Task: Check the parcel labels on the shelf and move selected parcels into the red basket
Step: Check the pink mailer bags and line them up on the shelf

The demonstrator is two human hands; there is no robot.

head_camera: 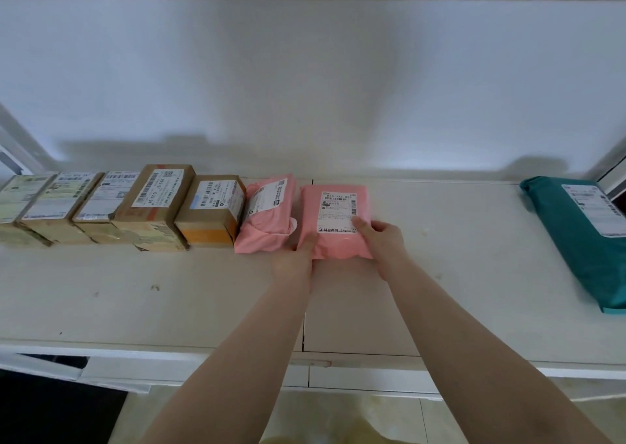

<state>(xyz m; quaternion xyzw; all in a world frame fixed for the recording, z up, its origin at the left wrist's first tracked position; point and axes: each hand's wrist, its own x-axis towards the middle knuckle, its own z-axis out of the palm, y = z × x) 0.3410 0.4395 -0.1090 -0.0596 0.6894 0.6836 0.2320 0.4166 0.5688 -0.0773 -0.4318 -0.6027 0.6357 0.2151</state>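
Both hands hold one pink parcel (333,220) near the middle of the shelf (169,294): the left hand (297,257) grips its near left corner, the right hand (384,240) its right edge, thumb on the label (337,211). Another pink parcel (267,216) lies just left; a green parcel (579,240) sits at the right end.

Flat pink labelled parcel (333,221) on white shelf (440,274)

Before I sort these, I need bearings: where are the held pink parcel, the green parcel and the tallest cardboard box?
Held pink parcel (338,206): head view, on its white label.
Green parcel (572,240): head view, bare green wrapping.
Tallest cardboard box (157,188): head view, top label.
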